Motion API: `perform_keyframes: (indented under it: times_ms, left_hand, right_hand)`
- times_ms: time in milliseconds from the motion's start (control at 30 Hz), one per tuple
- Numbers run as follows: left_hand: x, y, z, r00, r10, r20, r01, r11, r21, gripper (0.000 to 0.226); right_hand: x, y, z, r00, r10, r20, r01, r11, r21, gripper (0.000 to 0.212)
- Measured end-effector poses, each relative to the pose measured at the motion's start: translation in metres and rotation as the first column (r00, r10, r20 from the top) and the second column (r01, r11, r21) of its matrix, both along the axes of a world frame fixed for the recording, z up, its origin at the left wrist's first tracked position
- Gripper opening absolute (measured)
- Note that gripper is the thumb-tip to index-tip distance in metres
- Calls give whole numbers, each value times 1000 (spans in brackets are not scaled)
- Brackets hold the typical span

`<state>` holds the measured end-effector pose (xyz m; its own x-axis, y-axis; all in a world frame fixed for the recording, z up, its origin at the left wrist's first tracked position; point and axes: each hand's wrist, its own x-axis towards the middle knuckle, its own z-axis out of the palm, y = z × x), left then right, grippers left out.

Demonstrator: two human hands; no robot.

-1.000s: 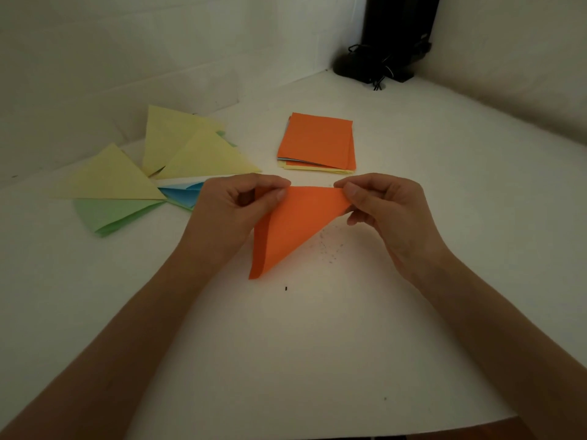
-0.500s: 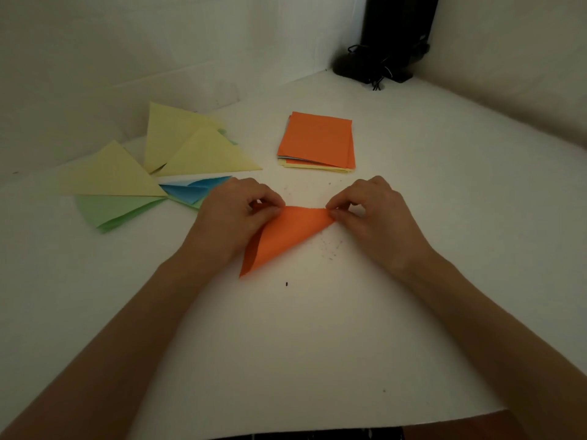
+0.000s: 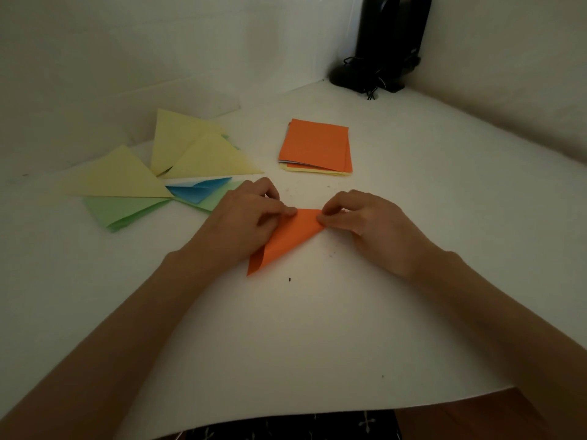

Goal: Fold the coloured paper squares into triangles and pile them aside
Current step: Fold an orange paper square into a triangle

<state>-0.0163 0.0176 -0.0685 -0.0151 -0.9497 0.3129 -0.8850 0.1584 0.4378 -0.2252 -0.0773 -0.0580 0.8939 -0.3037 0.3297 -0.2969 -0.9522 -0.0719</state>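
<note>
An orange paper [image 3: 287,238], folded into a triangle, lies on the white table in front of me with its long point toward me. My left hand [image 3: 246,217] pinches its far left corner and covers its left side. My right hand [image 3: 362,222] pinches its far right corner with thumb and forefinger. A stack of unfolded squares [image 3: 316,147], orange on top with yellow beneath, lies behind the hands. To the left are the folded triangles: three yellow ones [image 3: 206,154], green ones [image 3: 124,211] and a blue one [image 3: 197,190].
A black device with cables [image 3: 384,49] stands in the far corner where the white walls meet. The table's near edge [image 3: 317,411] runs below my forearms. Small dark specks [image 3: 290,279] dot the surface near the orange triangle.
The orange triangle was held up off the table; both hands have lowered it flat onto the surface and moved closer together on its far edge.
</note>
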Motion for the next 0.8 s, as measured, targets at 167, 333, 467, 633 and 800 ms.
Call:
perform_keyframes:
  times_ms: [167,333,467,633,800]
  left_hand:
    - [3,7,3,999,-31,42,28,997,69,57]
    - [8,11,-1,987,-64,150,56,997,54,59]
    - [10,12,-3,981,-65,184,61,998,28,59]
    - [10,12,-4,984,-36,172,24,997,72,68]
    - [10,12,-5,985,-35,167,24,998,66,69]
  right_hand:
    - [-11,9,1,1000,11,-28,-12,999,-36,40]
    - [2,18,-1,994,-111,12,110,990,90,62]
    - [12,24,0,993,-103,-57,102,994,-29,62]
    - [-5,27,-1,997,-20,-79,11,994,-104,46]
    - [-10,36,-1,997,-69,46,69,998,2,51]
